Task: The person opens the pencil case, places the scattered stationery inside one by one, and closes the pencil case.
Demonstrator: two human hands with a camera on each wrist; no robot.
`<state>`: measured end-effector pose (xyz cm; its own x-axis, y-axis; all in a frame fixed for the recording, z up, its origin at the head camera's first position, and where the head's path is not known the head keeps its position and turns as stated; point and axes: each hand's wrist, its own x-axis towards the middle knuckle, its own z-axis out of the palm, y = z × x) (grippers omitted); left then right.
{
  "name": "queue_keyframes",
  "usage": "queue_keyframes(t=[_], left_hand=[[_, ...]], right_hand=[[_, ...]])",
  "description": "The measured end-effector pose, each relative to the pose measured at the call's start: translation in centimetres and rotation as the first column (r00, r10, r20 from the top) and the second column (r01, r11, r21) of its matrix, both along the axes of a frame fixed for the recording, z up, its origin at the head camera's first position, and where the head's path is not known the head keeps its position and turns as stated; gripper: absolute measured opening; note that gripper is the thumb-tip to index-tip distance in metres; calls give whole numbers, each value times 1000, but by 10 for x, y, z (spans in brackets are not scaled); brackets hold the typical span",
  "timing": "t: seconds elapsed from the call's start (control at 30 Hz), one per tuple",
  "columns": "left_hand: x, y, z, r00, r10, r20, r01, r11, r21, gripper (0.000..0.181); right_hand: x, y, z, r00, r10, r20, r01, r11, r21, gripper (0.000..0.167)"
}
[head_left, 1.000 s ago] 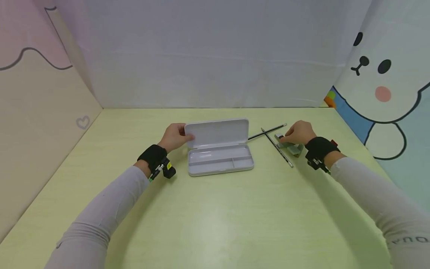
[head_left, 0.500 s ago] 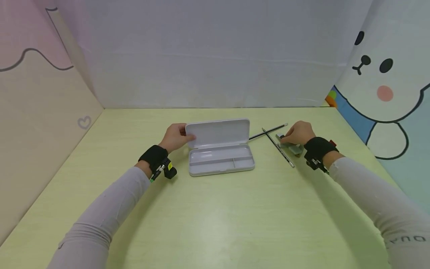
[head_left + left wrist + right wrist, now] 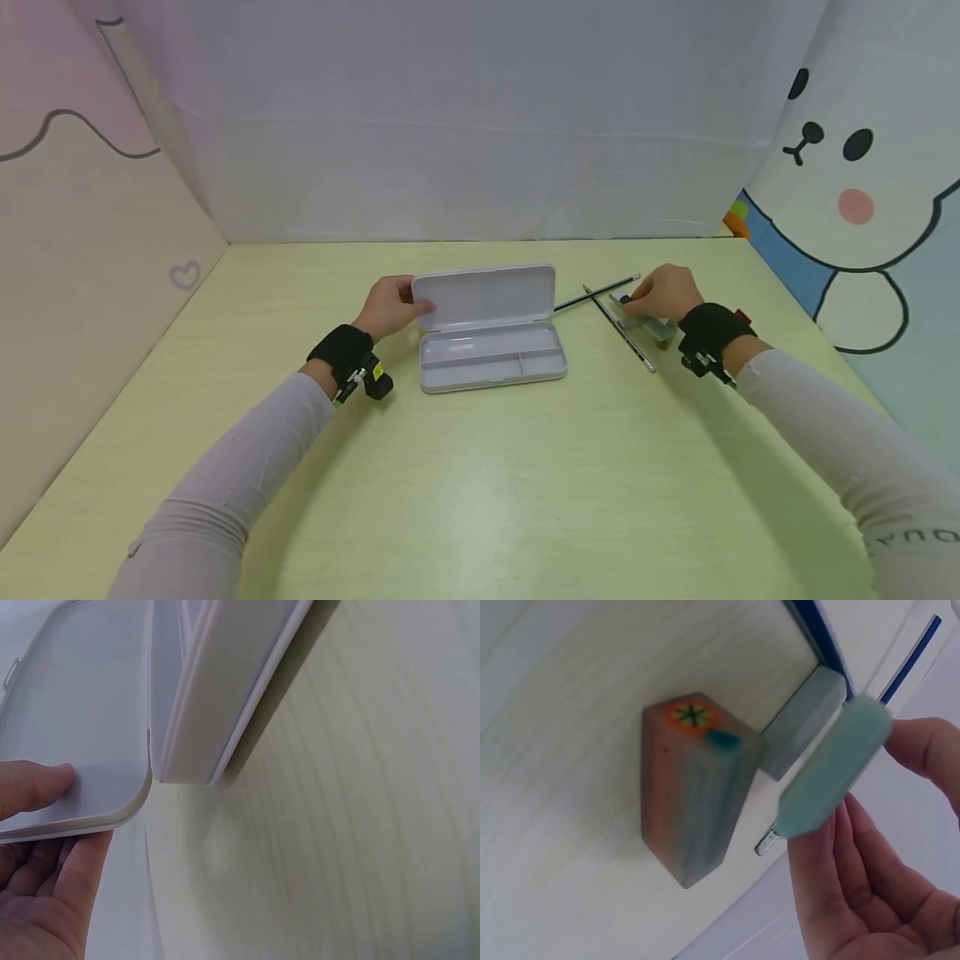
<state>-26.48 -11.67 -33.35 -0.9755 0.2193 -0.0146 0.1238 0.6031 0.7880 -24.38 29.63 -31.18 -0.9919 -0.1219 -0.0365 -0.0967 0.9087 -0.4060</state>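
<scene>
A white pencil case (image 3: 480, 343) lies open on the table, its lid (image 3: 487, 297) tilted up at the back. My left hand (image 3: 390, 305) pinches the lid's left end, thumb on the inner face and fingers behind, clearest in the left wrist view. Over to the right, my right hand (image 3: 666, 292) holds a pale green eraser (image 3: 836, 769) between thumb and fingers. Close by are a grey-green block (image 3: 806, 720) and a larger eraser-like block (image 3: 697, 795) with an orange and green pattern. The head view shows the held eraser mostly hidden by the hand.
Two dark pencils cross between the case and my right hand: one pencil (image 3: 615, 287) reaches behind the lid's right end, the other pencil (image 3: 621, 330) slants toward the front. A pale wall sheet (image 3: 480, 150) rises behind the table's back edge.
My right hand has shifted slightly up and away, uncovering a little more of the blocks beneath it. The left hand and the pencil case stay where they were.
</scene>
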Motion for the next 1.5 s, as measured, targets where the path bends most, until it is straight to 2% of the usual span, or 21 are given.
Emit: queue_keyframes(t=[0.23, 0.53, 0.77, 1.07, 1.33, 1.5], left_hand=[[1, 0, -1, 1000, -10, -15, 10, 1000, -10, 37], [0, 0, -1, 1000, -10, -18, 10, 1000, -13, 36], [-1, 0, -2, 1000, -10, -20, 10, 1000, -15, 36], [3, 0, 3, 1000, -1, -18, 1, 1000, -24, 35], [0, -1, 1, 1000, 3, -21, -3, 1000, -23, 35], [0, -1, 0, 1000, 1, -16, -1, 1000, -10, 36]], right_hand=[[3, -10, 3, 1000, 7, 16, -7, 1000, -23, 26], [7, -27, 8, 997, 69, 30, -68, 997, -33, 27], [13, -39, 7, 994, 100, 33, -98, 993, -58, 25], [25, -60, 8, 978, 209, 4, -208, 975, -78, 20], [28, -84, 13, 976, 217, 21, -216, 975, -54, 20], [32, -99, 17, 967, 252, 18, -251, 966, -57, 18]])
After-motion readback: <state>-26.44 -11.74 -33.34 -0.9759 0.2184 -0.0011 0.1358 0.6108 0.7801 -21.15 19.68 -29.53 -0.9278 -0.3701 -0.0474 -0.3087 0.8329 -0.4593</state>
